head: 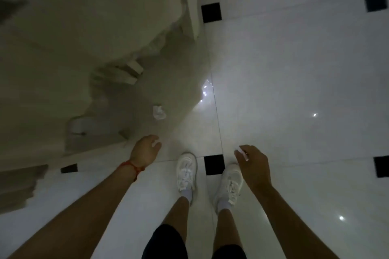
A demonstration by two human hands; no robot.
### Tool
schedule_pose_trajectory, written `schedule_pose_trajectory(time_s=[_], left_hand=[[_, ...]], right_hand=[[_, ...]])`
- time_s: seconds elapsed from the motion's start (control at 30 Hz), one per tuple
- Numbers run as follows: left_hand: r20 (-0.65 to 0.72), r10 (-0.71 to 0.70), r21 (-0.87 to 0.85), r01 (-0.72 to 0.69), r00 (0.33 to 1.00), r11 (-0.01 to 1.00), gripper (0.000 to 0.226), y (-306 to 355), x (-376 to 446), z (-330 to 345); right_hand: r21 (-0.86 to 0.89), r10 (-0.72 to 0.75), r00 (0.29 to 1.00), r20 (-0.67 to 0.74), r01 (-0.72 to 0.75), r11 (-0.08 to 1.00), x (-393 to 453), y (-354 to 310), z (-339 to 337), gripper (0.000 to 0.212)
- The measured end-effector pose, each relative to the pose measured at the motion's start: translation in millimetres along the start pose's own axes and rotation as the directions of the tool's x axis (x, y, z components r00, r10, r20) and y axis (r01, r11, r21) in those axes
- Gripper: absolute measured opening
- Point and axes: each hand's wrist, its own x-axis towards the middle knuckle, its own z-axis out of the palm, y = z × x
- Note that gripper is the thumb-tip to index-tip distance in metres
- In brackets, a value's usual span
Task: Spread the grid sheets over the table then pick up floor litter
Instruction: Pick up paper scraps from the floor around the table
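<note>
crumpled white litter (159, 112) on floor, seemingly paper

Glossy white tile floor (294, 69) w/ black inset squares (211, 12), crumpled white scrap (159, 112) on it, prob. paper
</note>
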Motion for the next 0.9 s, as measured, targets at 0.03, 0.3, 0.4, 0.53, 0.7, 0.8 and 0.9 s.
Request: schedule_pose_trajectory(time_s=[0.03, 0.3, 0.4, 0.53, 0.7, 0.8, 0.9], left_hand=[[0.005, 0.0, 0.013, 0.0, 1.0, 1.0, 0.037, -5.7, 20.2, 10.4], [-0.005, 0.017, 0.135, -0.016, 1.0, 0.991, 0.041, -52.8, 163.9, 66.2], [-0.057, 0.034, 0.186, -0.023, 0.998, 0.982, 0.045, -70.4, 206.1, 77.8], [-0.126, 0.084, 0.193, -0.058, 0.988, 0.979, 0.055, -93.4, 258.5, 89.9], [-0.218, 0.094, 0.138, -0.065, 0.971, 0.988, 0.068, -108.3, 302.8, 106.0], [-0.241, 0.086, 0.179, -0.043, 0.967, 0.983, 0.069, -113.8, 321.7, 115.2], [-0.243, 0.068, 0.165, -0.028, 0.968, 0.986, 0.066, -118.3, 333.1, 124.0]], right_hand=[[-0.013, -0.008, 0.999, 0.031, 0.008, 1.0, 15.2, 10.8, 13.5, 0.016], [-0.122, -0.031, 0.996, 0.079, 0.041, 0.992, 119.9, 75.1, 119.6, 0.025], [-0.111, -0.027, 0.993, 0.118, 0.04, 0.993, 146.3, 89.8, 157.8, 0.024], [-0.135, -0.08, 0.983, 0.168, 0.103, 0.985, 171.8, 103.9, 205.2, 0.024], [-0.139, -0.095, 0.98, 0.176, 0.12, 0.983, 193.0, 118.6, 237.2, 0.022], [-0.119, -0.079, 0.985, 0.155, 0.098, 0.988, 202.1, 126.8, 245.1, 0.022], [-0.096, -0.078, 0.989, 0.127, 0.091, 0.991, 206.0, 134.7, 247.3, 0.022]])
